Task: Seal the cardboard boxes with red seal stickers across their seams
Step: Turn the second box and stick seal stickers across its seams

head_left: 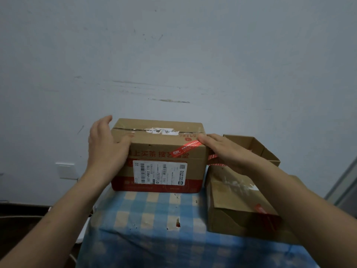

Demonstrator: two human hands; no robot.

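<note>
At the right end of the cardboard box (164,147), my right hand (222,149) lies flat, fingers straight, its tips on the red seal sticker (185,148) that slants over the top front edge. My left hand (108,144), fingers also straight, presses the box's left end. Both rest above the checked-cloth worktop (154,219), where a second box (237,200) lies just to the right and an open box (257,147) stands behind it.
</note>
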